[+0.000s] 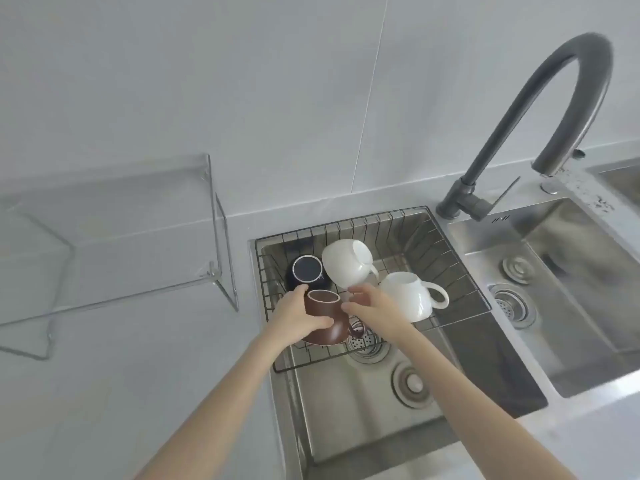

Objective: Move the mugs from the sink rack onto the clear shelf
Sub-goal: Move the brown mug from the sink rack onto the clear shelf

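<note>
A wire rack [446,258] spans the left sink and holds several upside-down mugs. My left hand [294,315] is wrapped around a brown mug [327,320] at the rack's front left. My right hand [372,308] is just right of it, fingertips touching the lower edge of a tilted white mug [346,263]. A dark blue mug [306,270] sits at the back left and a second white mug [410,294] lies at the right with its handle pointing right. The clear shelf [138,237] stands on the counter to the left with nothing on it.
A tall dark curved faucet [540,109] rises behind the sinks. The left sink basin [363,410] lies below the rack, and a second steel basin [568,289] with a drain lies to the right. Grey counter surrounds the shelf and sink.
</note>
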Demonstrator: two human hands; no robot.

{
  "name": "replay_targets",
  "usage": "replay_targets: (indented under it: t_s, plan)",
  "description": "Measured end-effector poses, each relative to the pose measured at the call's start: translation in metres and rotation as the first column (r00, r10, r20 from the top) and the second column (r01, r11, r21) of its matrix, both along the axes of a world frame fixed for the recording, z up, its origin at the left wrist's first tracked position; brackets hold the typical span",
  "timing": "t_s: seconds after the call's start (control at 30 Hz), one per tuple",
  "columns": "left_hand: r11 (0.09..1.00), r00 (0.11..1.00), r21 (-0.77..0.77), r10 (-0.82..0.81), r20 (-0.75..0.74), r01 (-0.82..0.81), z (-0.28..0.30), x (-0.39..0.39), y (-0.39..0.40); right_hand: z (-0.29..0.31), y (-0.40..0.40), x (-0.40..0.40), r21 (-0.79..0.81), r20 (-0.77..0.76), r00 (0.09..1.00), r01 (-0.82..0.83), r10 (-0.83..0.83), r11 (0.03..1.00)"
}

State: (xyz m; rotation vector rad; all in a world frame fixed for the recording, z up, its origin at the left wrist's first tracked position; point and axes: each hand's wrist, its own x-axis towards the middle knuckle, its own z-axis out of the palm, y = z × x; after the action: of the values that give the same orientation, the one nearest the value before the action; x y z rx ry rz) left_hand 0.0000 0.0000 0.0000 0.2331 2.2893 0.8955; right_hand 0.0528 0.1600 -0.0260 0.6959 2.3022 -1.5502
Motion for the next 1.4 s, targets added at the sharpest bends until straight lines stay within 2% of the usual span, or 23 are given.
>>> replay_targets:
  t_s: [0.23,0.33,0.57,0.77,0.93,1.2,1.4]
  plan:
    - [0.999,0.997,0.041,-0.01,0.076,0.007,-0.018,-0.01,0.002,-0.02,0.0,-0.007,-0.179,0.132,0.989,-0.048,0.072,0.983]
    - [0.999,0.998,0.049,-0.01,0.065,0.007,-0.023,-0.014,0.002,-0.022,0.001,-0.008,-0.261,0.121,0.99,-0.039,0.072,0.965]
    - [0.999,1.0,0.048,-0.017,0.021,0.016,-0.022,-0.015,0.001,-0.019,0.0,-0.007,-0.276,0.079,0.994,-0.057,0.081,0.959]
    - [0.993,0.997,0.111,0.052,-0.057,-0.046,0.001,-0.015,-0.001,0.013,0.003,-0.01,-0.252,-0.007,0.997,-0.073,0.074,0.965]
    - [0.975,0.963,0.208,0.125,-0.239,-0.075,0.061,-0.022,-0.013,0.074,-0.003,-0.03,-0.157,-0.161,0.981,-0.137,0.112,0.978]
    - [0.924,0.829,0.327,0.335,-0.448,-0.197,0.151,-0.047,-0.074,0.173,-0.063,-0.084,-0.048,-0.429,0.863,-0.316,0.266,0.948]
    - [0.852,0.713,0.4,0.509,-0.481,-0.338,0.161,-0.075,-0.123,0.193,-0.114,-0.146,0.059,-0.41,0.794,-0.469,0.449,0.881]
